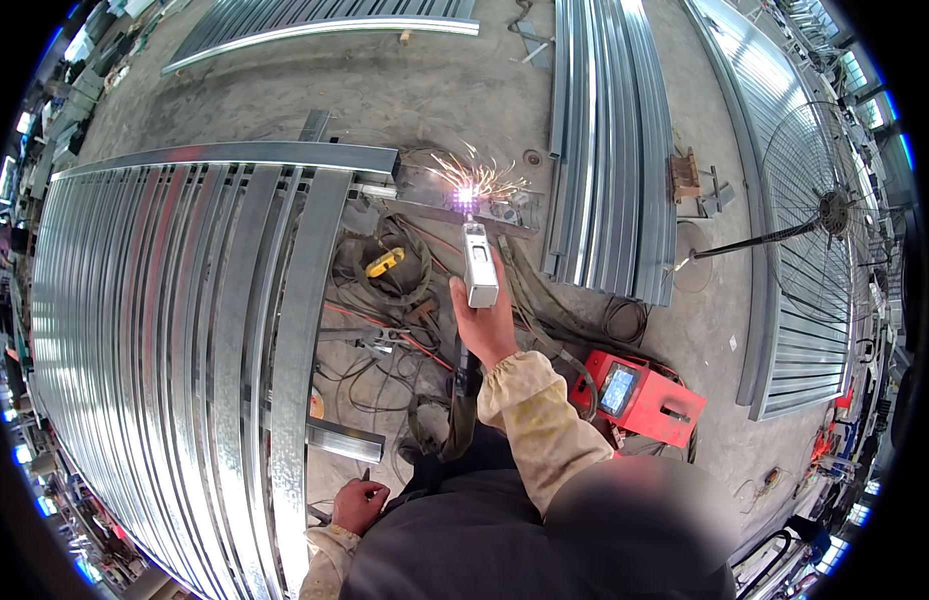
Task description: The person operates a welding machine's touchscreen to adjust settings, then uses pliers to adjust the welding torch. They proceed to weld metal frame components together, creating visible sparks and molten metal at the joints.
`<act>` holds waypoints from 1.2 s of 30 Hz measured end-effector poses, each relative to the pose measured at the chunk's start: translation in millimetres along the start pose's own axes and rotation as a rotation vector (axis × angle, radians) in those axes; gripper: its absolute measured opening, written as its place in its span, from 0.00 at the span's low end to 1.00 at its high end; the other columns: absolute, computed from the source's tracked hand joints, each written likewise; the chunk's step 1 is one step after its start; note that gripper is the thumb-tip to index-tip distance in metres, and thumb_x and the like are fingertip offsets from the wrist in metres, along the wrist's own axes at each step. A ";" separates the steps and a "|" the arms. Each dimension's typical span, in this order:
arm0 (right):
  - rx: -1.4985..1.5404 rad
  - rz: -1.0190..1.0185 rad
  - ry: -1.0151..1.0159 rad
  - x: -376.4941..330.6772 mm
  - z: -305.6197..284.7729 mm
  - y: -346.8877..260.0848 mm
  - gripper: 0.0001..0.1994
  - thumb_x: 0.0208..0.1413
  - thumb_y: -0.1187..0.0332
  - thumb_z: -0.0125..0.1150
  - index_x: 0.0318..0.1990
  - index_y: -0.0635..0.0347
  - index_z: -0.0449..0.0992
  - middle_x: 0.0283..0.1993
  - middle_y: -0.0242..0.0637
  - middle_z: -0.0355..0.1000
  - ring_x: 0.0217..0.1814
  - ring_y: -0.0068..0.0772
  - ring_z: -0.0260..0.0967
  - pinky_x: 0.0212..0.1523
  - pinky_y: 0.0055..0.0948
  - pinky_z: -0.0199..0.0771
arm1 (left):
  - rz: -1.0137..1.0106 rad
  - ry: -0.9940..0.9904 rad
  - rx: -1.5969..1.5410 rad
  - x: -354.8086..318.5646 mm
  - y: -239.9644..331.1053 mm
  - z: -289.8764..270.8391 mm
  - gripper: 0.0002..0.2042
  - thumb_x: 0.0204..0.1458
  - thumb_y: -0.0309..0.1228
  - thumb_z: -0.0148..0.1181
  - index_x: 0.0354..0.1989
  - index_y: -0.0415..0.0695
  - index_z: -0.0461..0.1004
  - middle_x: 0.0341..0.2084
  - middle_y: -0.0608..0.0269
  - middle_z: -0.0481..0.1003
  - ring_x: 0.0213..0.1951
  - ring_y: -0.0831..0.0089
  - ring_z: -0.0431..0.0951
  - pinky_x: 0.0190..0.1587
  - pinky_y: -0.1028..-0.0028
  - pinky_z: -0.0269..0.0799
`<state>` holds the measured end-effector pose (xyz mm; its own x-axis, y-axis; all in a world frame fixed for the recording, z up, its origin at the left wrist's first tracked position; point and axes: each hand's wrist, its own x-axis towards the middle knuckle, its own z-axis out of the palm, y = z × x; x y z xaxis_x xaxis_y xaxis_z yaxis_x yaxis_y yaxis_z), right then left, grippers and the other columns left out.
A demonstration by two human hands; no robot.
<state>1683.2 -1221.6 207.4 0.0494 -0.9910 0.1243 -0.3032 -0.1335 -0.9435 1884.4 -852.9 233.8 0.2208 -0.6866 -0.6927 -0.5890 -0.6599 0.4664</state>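
"So, from the left of the frame?"

"Long, silvery slatted metal panel (323,235), stiff-looking and slick. Beside it, lower left of centre, the left hand (358,507) curls its fingers; whether its grip pinches anything, I can't tell."

"And the middle?"

"A thick, dark, flexible hose (457,425), then the silvery, boxy metal torch (482,272), just above centre, with the right hand's (487,328) grip wrapped firmly round it. Bright orange sparks (472,180) burst at its tip, over the flat grey metal bar (425,190)."

"Heavy?"

"Probably light enough for one hand, and rigid, though the hose may drag. I'd hold the rear body, well clear of that surely hot tip."

"Further right?"

"Red box-shaped machine (675,408) with a lit screen, likely heavy."
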 end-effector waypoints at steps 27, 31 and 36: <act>0.595 0.271 -0.117 -90.2 -20.8 16.3 0.37 0.67 0.72 0.63 0.78 0.59 0.49 0.52 0.32 0.68 0.50 0.20 0.67 0.53 0.24 0.75 | 0.111 0.040 -0.001 7.3 24.1 -3.2 0.12 0.55 0.43 0.68 0.37 0.47 0.88 0.29 0.50 0.79 0.33 0.54 0.82 0.39 0.58 0.77; 0.499 0.180 -0.054 -121.2 -21.5 2.9 0.39 0.67 0.73 0.62 0.78 0.58 0.46 0.50 0.31 0.69 0.47 0.20 0.68 0.49 0.24 0.75 | 0.170 0.014 -0.095 16.7 34.8 -5.6 0.12 0.55 0.39 0.70 0.38 0.43 0.87 0.28 0.53 0.79 0.31 0.60 0.82 0.38 0.64 0.77; 0.153 0.069 -0.012 -123.8 -19.0 -10.3 0.37 0.67 0.73 0.61 0.78 0.59 0.47 0.53 0.35 0.70 0.50 0.27 0.69 0.55 0.31 0.74 | 0.335 -0.089 -0.066 44.3 63.7 -7.3 0.16 0.54 0.42 0.71 0.47 0.47 0.86 0.29 0.55 0.74 0.33 0.58 0.78 0.38 0.62 0.75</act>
<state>1662.2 -1097.6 207.5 0.0445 -0.9975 0.0544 -0.1582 -0.0609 -0.9855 1862.4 -927.6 236.8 -0.0468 -0.8410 -0.5390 -0.5651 -0.4227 0.7086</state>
